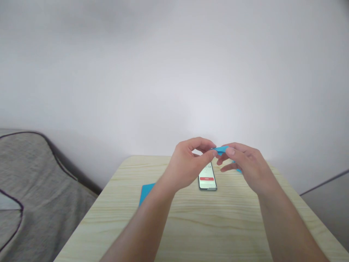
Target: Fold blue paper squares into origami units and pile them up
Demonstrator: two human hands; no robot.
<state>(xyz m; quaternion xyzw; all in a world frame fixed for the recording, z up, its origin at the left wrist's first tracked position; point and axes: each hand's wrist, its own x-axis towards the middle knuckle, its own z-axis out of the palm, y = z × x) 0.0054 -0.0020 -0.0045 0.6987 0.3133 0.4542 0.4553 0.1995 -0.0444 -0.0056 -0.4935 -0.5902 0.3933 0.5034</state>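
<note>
Between my two hands, above the far part of the table, is a small folded piece of blue paper (221, 149). My left hand (192, 156) pinches its left end between thumb and fingers. On the other end, my right hand (242, 160) grips it with thumb and forefinger, the lower fingers loosely bent. A phone (207, 180) with a lit screen and a red button lies under and between the hands, its upper part covered by my left hand. Beneath my right hand another bit of blue (239, 170) shows, mostly hidden by the fingers.
A flat blue sheet (146, 192) lies on the wooden table (207, 225), partly behind my left forearm. White wall (169, 80) rises at the table's far edge. Grey fabric with dark piping (49, 196) is on the left.
</note>
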